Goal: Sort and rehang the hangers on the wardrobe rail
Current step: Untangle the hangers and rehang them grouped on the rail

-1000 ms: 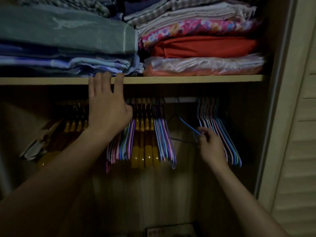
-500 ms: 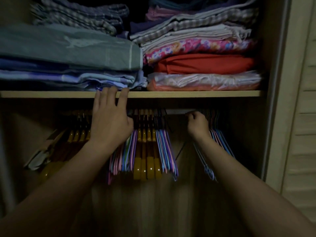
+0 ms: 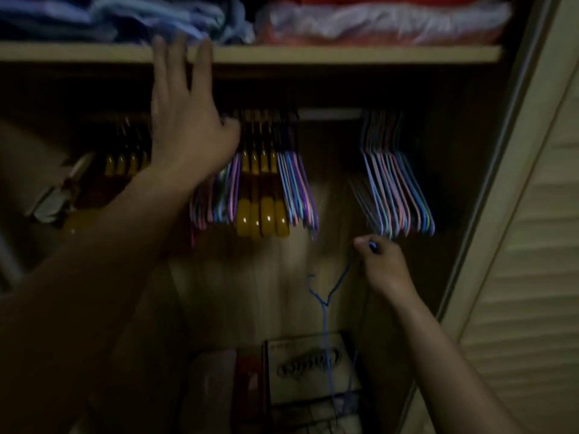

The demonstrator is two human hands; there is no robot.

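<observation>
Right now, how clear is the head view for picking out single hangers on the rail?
Head view: dim and motion-blurred; the right bunch of hangers smears together, the folded cloth on the shelf is soft, and only glints on the yellow hangers stand out.

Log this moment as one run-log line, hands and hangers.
left hand: open, fingers on shelf edge | right hand: grips blue wire hanger below rail | hanger off rail, not hung

I see amber-yellow hangers (image 3: 261, 211) flanked by thin pink, purple and blue hangers (image 3: 297, 192). The loose wire hanger (image 3: 326, 311) is blue. On the pale wood shelf (image 3: 344, 54), folded cloth (image 3: 376, 17) looks orange and white; the linens (image 3: 125, 14) beside it look blue.
</observation>
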